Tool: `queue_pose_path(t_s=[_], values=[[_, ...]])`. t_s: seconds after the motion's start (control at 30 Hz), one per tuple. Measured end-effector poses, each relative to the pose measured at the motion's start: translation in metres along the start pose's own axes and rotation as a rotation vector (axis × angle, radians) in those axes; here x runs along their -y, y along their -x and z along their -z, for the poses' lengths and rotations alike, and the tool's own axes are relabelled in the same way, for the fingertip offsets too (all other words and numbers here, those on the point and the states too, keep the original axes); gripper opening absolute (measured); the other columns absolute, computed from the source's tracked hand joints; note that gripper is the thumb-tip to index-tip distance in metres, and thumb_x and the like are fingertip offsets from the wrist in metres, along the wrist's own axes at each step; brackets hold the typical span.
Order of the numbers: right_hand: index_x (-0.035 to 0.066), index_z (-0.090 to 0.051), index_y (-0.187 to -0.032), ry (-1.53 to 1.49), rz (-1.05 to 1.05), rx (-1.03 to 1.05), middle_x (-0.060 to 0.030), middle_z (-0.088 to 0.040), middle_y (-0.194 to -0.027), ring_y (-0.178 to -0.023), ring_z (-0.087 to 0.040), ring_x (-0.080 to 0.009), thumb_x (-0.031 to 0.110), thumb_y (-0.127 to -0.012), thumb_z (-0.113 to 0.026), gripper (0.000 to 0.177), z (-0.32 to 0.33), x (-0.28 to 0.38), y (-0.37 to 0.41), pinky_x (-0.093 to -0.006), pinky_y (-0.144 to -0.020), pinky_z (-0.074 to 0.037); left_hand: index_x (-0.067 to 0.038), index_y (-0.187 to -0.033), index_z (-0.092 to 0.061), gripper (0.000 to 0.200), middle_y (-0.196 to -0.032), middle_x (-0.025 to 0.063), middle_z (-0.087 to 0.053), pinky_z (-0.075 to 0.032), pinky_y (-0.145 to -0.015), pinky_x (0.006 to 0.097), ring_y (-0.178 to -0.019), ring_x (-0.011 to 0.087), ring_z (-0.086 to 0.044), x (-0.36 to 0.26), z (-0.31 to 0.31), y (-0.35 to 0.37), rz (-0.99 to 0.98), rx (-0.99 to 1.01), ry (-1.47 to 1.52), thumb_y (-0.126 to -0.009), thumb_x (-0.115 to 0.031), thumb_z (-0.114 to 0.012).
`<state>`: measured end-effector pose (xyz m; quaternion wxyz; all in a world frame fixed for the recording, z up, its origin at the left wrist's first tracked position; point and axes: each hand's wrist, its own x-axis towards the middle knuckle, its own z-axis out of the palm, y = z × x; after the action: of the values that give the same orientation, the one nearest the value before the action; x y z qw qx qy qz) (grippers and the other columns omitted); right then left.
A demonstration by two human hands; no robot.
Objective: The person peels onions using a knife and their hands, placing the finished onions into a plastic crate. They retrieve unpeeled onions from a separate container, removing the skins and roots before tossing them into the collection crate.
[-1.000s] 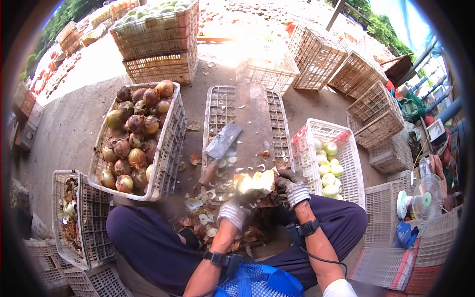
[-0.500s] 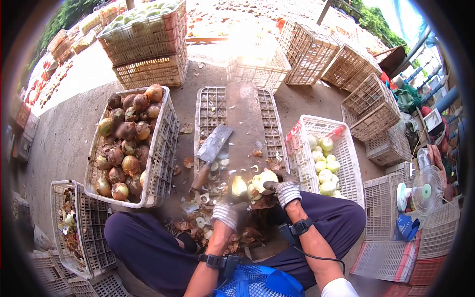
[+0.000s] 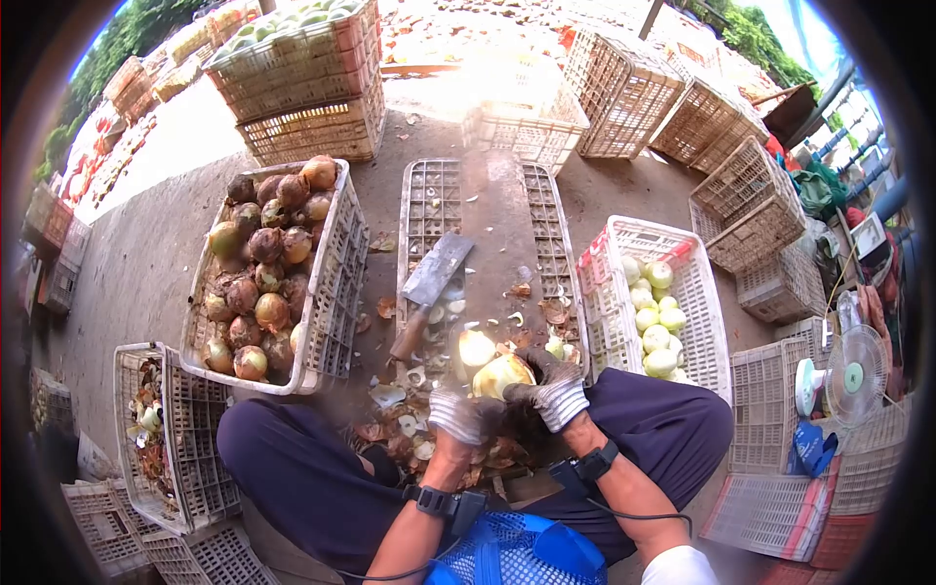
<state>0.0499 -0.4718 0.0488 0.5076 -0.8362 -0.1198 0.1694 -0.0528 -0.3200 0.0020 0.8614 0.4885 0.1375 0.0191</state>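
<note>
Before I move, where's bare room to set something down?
Mostly bare: the plank beyond the cleaver; floor left of the brown onions' crate. Crowded: the plank's near end, around left hand, right hand, onion and peelings.

We see a fan (image 3: 854, 376) at the right, with a blue cloth (image 3: 812, 450) just below it. Farther off we spot a green bundle (image 3: 817, 192) and leafy trees (image 3: 146, 47).
</note>
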Motion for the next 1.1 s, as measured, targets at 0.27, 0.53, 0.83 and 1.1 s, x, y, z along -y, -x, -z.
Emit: queue_pose_path(t_s=[0.27,0.53,0.83,1.1], values=[[-0.003,-0.052,-0.123,-0.357,-0.101,0.114,-0.0109,-0.060,-0.115,-0.103,-0.057,-0.0190,0.003,-0.062,-0.077,0.066,0.004,0.002,0.000,-0.0305,-0.092,-0.044,0.001,-0.097,-0.059,0.012,-0.076,0.0057,-0.060,-0.047,-0.051,0.0244,-0.061,0.0134,-0.057,-0.022,0.009,0.010,0.244,0.002,0.445,-0.088,-0.006,-0.055],[-0.002,-0.051,-0.122,-0.283,-0.002,0.150,-0.0090,-0.059,-0.115,-0.106,-0.055,-0.0178,0.008,-0.062,-0.083,0.069,-0.003,0.009,0.001,-0.0308,-0.095,-0.043,-0.002,-0.104,-0.055,0.016,-0.089,0.0041,-0.058,-0.048,-0.059,0.0253,-0.071,0.0106,-0.054,-0.015,0.006,0.010,0.086,-0.058,0.038,-0.089,-0.002,-0.053],[-0.005,-0.052,-0.121,-0.522,-0.129,0.198,-0.0100,-0.060,-0.114,-0.105,-0.056,-0.0181,0.002,-0.057,-0.083,0.071,0.013,0.040,0.005,-0.0312,-0.093,-0.045,-0.001,-0.108,-0.052,0.028,-0.091,0.0040,-0.059,-0.048,-0.060,0.0244,-0.074,0.0092,-0.054,-0.020,0.012,0.009,0.118,-0.032,0.036,-0.082,0.001,-0.062],[-0.006,-0.053,-0.121,-0.660,-0.224,0.240,-0.0108,-0.063,-0.109,-0.098,-0.060,-0.0187,-0.005,-0.053,-0.078,0.072,0.019,0.029,-0.002,-0.0305,-0.088,-0.049,0.001,-0.109,-0.051,0.026,-0.095,0.0090,-0.063,-0.051,-0.061,0.0230,-0.076,0.0135,-0.061,-0.026,0.019,0.005,0.231,-0.002,0.402,-0.085,-0.004,-0.059]])
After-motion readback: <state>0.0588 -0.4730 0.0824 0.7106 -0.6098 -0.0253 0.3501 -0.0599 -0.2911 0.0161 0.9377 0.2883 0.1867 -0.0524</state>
